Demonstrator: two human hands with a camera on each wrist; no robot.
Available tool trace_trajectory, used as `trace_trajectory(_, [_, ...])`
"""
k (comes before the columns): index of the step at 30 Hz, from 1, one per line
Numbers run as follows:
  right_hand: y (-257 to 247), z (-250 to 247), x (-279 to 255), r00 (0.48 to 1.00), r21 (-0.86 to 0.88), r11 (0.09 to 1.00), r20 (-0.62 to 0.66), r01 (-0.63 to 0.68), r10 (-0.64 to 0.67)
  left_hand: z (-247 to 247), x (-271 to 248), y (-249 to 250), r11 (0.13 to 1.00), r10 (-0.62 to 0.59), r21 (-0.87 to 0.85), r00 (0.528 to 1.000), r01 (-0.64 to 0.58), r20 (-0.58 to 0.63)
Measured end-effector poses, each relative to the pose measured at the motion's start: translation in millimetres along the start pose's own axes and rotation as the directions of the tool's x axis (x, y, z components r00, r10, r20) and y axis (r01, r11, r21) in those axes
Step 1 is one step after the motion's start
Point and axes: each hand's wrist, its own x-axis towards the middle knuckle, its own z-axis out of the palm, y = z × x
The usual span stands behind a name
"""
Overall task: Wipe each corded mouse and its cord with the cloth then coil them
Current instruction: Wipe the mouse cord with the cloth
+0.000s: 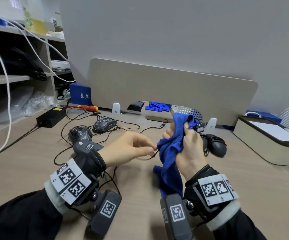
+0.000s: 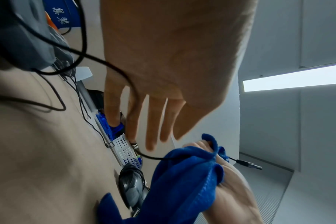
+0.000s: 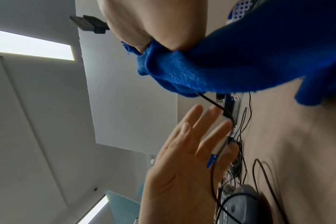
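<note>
My right hand (image 1: 183,137) grips a bunched blue cloth (image 1: 170,153) wrapped round a thin black mouse cord (image 1: 151,157). The cord's USB plug (image 1: 200,126) sticks out just past that fist, and the plug (image 3: 88,24) shows again in the right wrist view. My left hand (image 1: 153,150) pinches the cord between thumb and forefinger right beside the cloth, its other fingers loosely extended. From the cloth (image 2: 182,181) the cord (image 2: 153,157) slackly trails back towards two patterned mice (image 1: 80,133) (image 1: 104,124). A black mouse with its cord wound round it (image 1: 216,146) lies behind my right hand.
Loose cords loop over the beige desk (image 1: 36,161). At the back stand a black power adapter (image 1: 51,116), a red-yellow screwdriver (image 1: 86,107), a blue box (image 1: 80,94), a white perforated basket (image 1: 187,110) and a divider panel (image 1: 173,87). A shallow box (image 1: 264,134) sits at right.
</note>
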Motion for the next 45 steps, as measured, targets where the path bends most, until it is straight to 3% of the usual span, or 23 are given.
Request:
trace_trajectory(7, [1.2, 5.1, -6.5, 0.994, 0.096, 0.993, -0.068, -0.074, 0.081, 9.1, -1.5, -0.1, 0.998, -0.055, 0.002, 0.994, 0.055, 0.094])
trace_trajectory(10, [-2.4, 6.9, -8.2, 0.99, 0.148, 0.986, -0.105, -0.082, 0.098, 13.7, -1.1, 2.8, 0.995, -0.091, -0.045, 0.993, 0.089, -0.07])
trace_trajectory(13, [-1.4, 3.1, -9.3, 0.982, 0.189, 0.971, -0.095, -0.146, 0.166, 13.5, -1.3, 8.4, 0.987, -0.071, -0.158, 0.976, 0.038, -0.207])
trace_trajectory(17, [-2.4, -1.4, -6.4, 0.994, 0.193, 0.975, -0.021, -0.105, 0.111, 18.3, -3.1, 11.8, 0.984, -0.029, -0.177, 0.975, -0.011, -0.22])
trace_trajectory(24, [-26.0, -21.4, 10.9, 0.986, 0.254, 0.967, -0.157, -0.018, 0.06, 7.1, -2.7, 15.2, 0.978, -0.039, -0.209, 0.96, -0.021, -0.277])
trace_trajectory(32, [-25.2, -17.1, 11.0, 0.97, 0.247, 0.969, -0.237, 0.001, 0.06, 1.6, -1.6, 15.1, 0.994, -0.002, -0.102, 0.931, -0.037, -0.364])
trace_trajectory(36, [-15.6, -15.1, 16.2, 0.968, 0.124, 0.992, -0.252, 0.016, 0.016, -5.2, 0.1, 8.3, 0.992, -0.077, -0.119, 0.919, 0.034, -0.386])
trace_trajectory(40, [-9.1, -15.4, 14.3, 0.984, -0.136, 0.991, -0.174, 0.008, -0.032, -8.1, -1.7, 9.1, 0.983, -0.14, -0.158, 0.932, 0.091, -0.334])
trace_trajectory(45, [-0.5, -11.6, 9.9, 0.991, -0.483, 0.872, -0.057, 0.078, -0.12, 1.4, -2.7, 16.5, 0.997, -0.011, -0.078, 0.965, -0.009, -0.262])
